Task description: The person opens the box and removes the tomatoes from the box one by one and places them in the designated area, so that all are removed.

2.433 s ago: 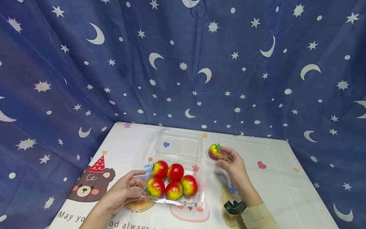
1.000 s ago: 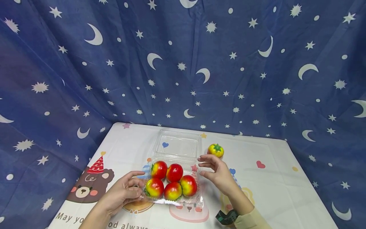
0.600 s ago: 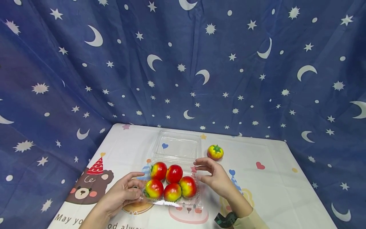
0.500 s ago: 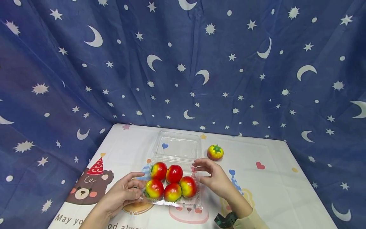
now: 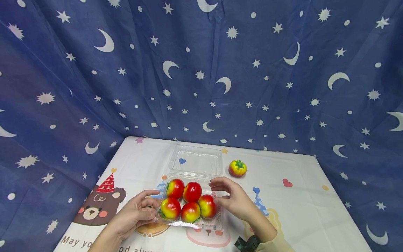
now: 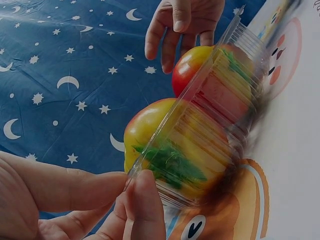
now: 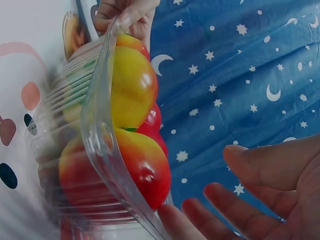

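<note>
A clear plastic clamshell box (image 5: 201,224) lies with its lid (image 5: 196,161) folded back. Several glossy red-and-yellow fruits with green leafy tops, like persimmons, sit in it, one fruit (image 5: 207,206) nearest its right side. My left hand (image 5: 133,214) pinches the box's left rim between thumb and fingers, as the left wrist view shows. My right hand (image 5: 234,199) hovers at the right side of the box, fingers loosely bent, holding nothing; its fingertips come close to the rim. A separate fruit (image 5: 237,168) stands outside on the cloth, leafy top upward, beyond my right hand.
The table has a white cloth (image 5: 302,199) printed with bears, hearts and lettering. Blue curtains (image 5: 201,70) with stars and moons hang at the back and sides. A dark wrist-worn device (image 5: 247,243) sits on my right wrist.
My right hand has left the separate fruit and come left and nearer to the box's right side. That fruit now stands leafy top upward. My left hand stays at the rim.
</note>
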Tool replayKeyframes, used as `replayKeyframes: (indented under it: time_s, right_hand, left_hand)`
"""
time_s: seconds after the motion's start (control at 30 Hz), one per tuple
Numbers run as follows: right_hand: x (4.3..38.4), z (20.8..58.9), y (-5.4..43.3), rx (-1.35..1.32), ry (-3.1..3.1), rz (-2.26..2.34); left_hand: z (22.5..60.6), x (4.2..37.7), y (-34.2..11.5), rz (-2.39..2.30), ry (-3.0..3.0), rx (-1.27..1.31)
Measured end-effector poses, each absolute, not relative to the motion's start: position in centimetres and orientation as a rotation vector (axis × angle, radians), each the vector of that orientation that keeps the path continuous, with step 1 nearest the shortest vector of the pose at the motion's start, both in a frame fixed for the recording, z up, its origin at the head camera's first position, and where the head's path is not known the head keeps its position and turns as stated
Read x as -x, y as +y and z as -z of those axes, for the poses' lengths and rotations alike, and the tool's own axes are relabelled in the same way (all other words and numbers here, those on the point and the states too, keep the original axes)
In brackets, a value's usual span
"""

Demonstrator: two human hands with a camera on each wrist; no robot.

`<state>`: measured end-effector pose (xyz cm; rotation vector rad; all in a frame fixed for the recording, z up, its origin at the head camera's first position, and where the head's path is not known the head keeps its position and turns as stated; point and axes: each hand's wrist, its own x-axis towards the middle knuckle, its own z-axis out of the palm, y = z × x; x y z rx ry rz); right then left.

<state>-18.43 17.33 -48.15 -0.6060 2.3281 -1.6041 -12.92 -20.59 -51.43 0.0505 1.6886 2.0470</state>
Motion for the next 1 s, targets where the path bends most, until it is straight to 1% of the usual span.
replayKeyframes:
  time_s: [0.27, 0.77, 1.0]
  right_hand:
    - [18.1, 47.9, 16.6, 0.534, 2.319, 1.588]
    - [18.1, 47.9, 15.6, 0.546, 2.420, 1.350]
    - [17.8, 48.2, 15.3, 0.594, 2.489, 1.230]
  left_hand:
    - [51.4, 12.8, -20.5, -2.046, 1.688, -0.042]
    - [51.5, 12.8, -20.6, -2.046, 1.686, -0.069]
    - [51.4, 12.9, -20.6, -2.046, 1.682, -0.063]
